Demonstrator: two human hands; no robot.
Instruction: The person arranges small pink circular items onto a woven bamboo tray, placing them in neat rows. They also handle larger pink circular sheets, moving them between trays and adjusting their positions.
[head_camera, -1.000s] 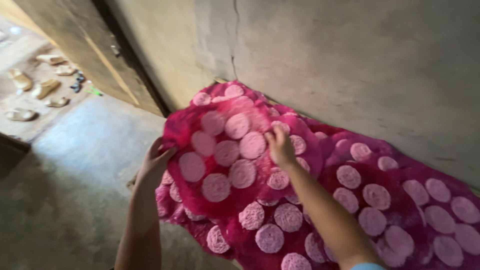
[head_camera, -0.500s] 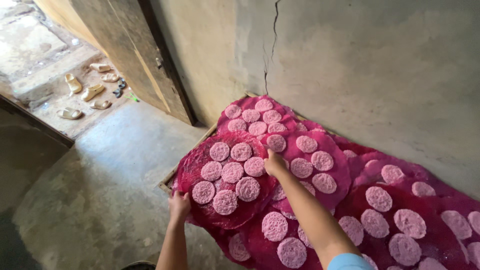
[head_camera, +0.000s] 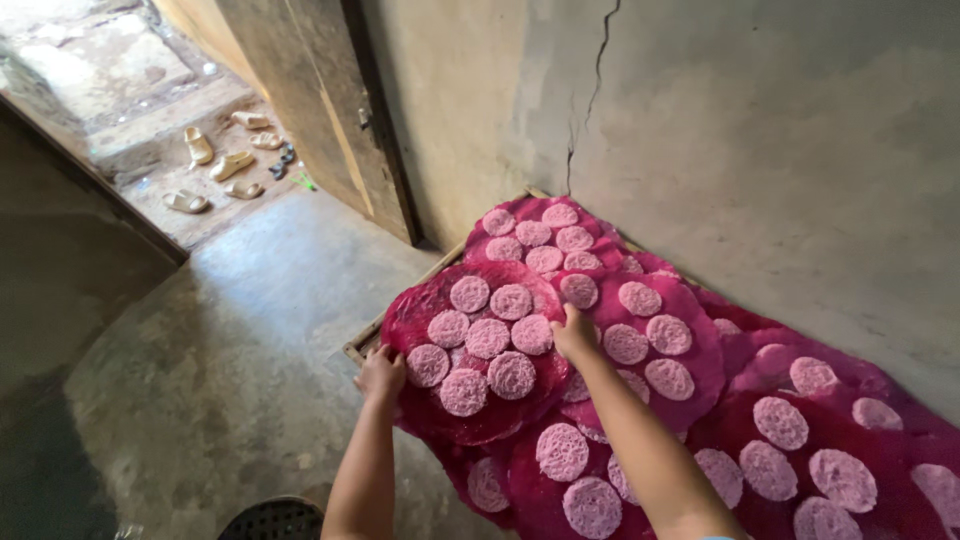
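While gripping opposite edges of a round magenta tray (head_camera: 480, 345) dotted with pale pink lacy discs (head_camera: 487, 338), held it just above a wooden frame edge (head_camera: 362, 345) at the floor. Left hand (head_camera: 381, 373) curled on the tray's rim at about 8 o'clock, fingers closed over the edge. Right hand (head_camera: 575, 333) pressed on the rim at about 3 o'clock, fingers bent down between two discs; could not tell whether the thumb reached under. Hands well apart, one tray's width between them. Lay overlapping other magenta round trays (head_camera: 650, 330) of the same pink discs, spread toward 12 o'clock up to the wall corner and toward 4 o'clock along the base of a cracked grey plaster wall (head_camera: 760, 170). Bare concrete floor (head_camera: 220, 360) at 9 o'clock. Dark wooden door (head_camera: 320, 110) stood at 11 o'clock, with several pale sandals (head_camera: 215, 165) scattered on the ground outside. Dark round perforated object (head_camera: 270, 518) at 7 o'clock, only partly in view.
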